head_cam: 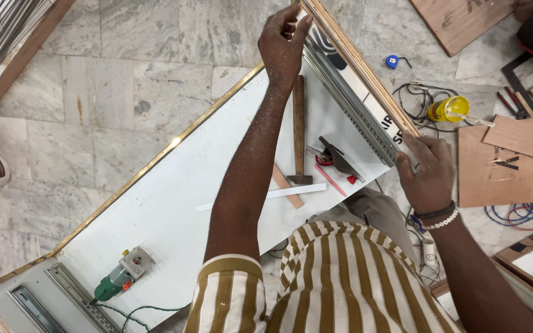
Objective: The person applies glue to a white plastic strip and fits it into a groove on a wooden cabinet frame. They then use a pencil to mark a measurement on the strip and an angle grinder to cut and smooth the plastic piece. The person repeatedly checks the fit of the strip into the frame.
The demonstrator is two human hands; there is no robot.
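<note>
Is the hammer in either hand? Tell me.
No: the hammer lies on the white board, while the left hand and right hand grip the panel with the metal slide.

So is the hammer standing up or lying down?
Lying down. The hammer lies flat on the white board, head toward the person, handle pointing away, just beside the left hand's forearm. Neither hand touches it.

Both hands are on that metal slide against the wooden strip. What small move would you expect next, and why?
Probably nudging the drawer slide flush against the wooden strip. The left hand presses its far end, the right hand grips the near end, and the hammer lies untouched.
</note>
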